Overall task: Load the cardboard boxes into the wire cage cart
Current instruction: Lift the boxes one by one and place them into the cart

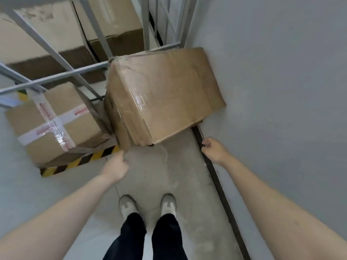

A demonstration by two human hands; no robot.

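A large brown cardboard box (pixel 165 96) wrapped in clear tape lies tilted on the floor, its far right edge against the grey wall. My left hand (pixel 116 165) reaches to its near left corner, fingertips at the cardboard and not wrapped round it. My right hand (pixel 214 150) hovers loosely curled beside the wall, below the box's right side and apart from it, holding nothing. A smaller box (pixel 54 121) crossed with white and red tape sits on the low base of the wire cage cart (pixel 62 76), behind its grey bars.
Two more big boxes (pixel 47 40) stand deeper behind the grey frame bars. A yellow and black striped edge (pixel 78 161) marks the platform's front. The wall (pixel 272 91) and a dark floor strip (pixel 216 173) close in the right side. My feet (pixel 148 205) stand on bare concrete.
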